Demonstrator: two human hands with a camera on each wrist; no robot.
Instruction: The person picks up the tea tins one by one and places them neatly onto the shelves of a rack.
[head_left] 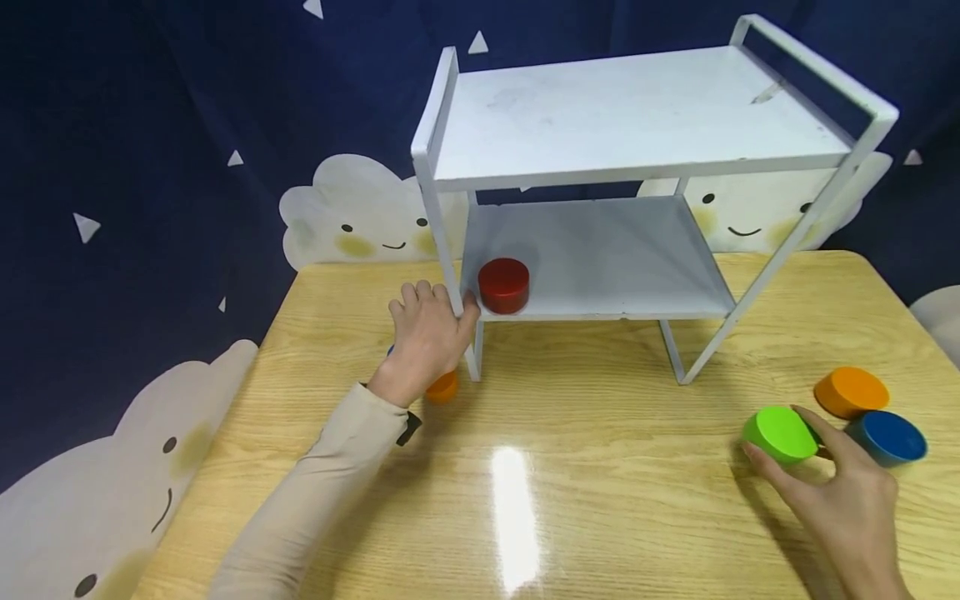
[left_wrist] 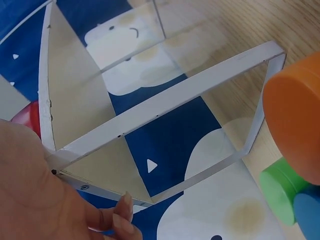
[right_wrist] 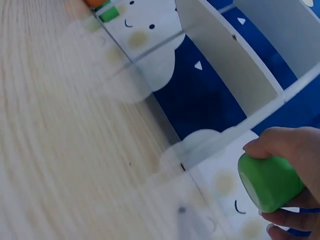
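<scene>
My left hand (head_left: 426, 337) grips the left front post of a white two-tier shelf rack (head_left: 600, 242), at the height of its lower shelf. The thumb lies beside a red round block (head_left: 504, 286) standing on that shelf's front left corner. On the right, my right hand (head_left: 851, 496) pinches a light green round block (head_left: 781, 434) between thumb and fingers. In the right wrist view the green block (right_wrist: 272, 184) shows clearly in the grip. Near it on the table are an orange round block (head_left: 851, 392) and a blue one (head_left: 887, 438).
Left of the rack, partly behind my left wrist, more blocks stand on the wooden table (head_left: 600, 500): orange (left_wrist: 297, 120), green (left_wrist: 281, 190) and blue (left_wrist: 309, 210) in the left wrist view. A dark blue curtain (head_left: 150, 125) with white clouds hangs behind.
</scene>
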